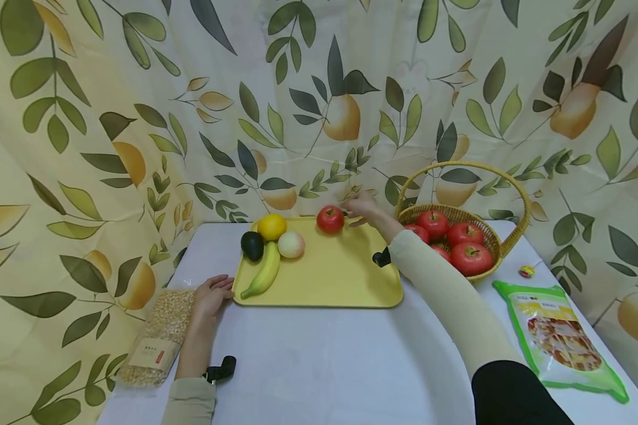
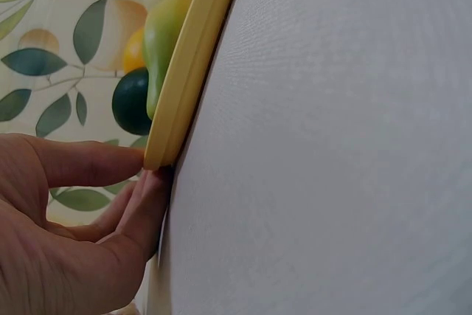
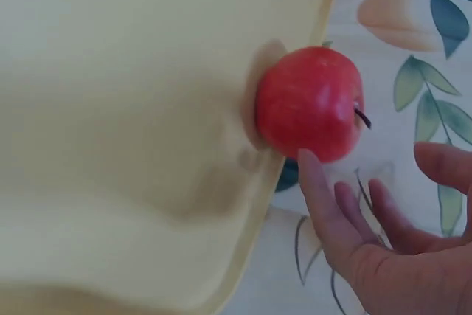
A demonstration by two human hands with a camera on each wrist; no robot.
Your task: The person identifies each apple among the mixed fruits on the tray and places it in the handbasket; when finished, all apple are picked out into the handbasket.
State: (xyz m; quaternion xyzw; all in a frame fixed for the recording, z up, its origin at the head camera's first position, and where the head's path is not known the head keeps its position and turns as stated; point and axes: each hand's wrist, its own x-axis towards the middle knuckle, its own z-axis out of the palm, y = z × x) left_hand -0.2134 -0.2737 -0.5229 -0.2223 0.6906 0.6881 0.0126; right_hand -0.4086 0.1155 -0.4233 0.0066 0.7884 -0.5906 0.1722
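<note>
A yellow tray (image 1: 319,283) lies on the table. My left hand (image 1: 214,295) is at its left front corner; up close, the thumb and fingers (image 2: 147,208) pinch the rim. On the tray's left side sit a banana (image 1: 264,273), a dark avocado (image 1: 252,245), a lemon (image 1: 272,226) and a pale peach-like fruit (image 1: 291,244). A red apple (image 3: 310,105) with a dark stem rests near the tray's back edge. Just right of it, my right hand (image 1: 363,206) has its fingers loosely extended, one fingertip at or very near the apple, without gripping it.
A wicker basket (image 1: 497,245) with a tall handle holds several red apples (image 1: 471,258), right of the tray. A green-edged food bag (image 1: 563,336) and a small wrapped candy (image 1: 527,271) lie farther right. A bag of grains (image 1: 162,330) lies beside the left forearm. Patterned cloth hangs behind.
</note>
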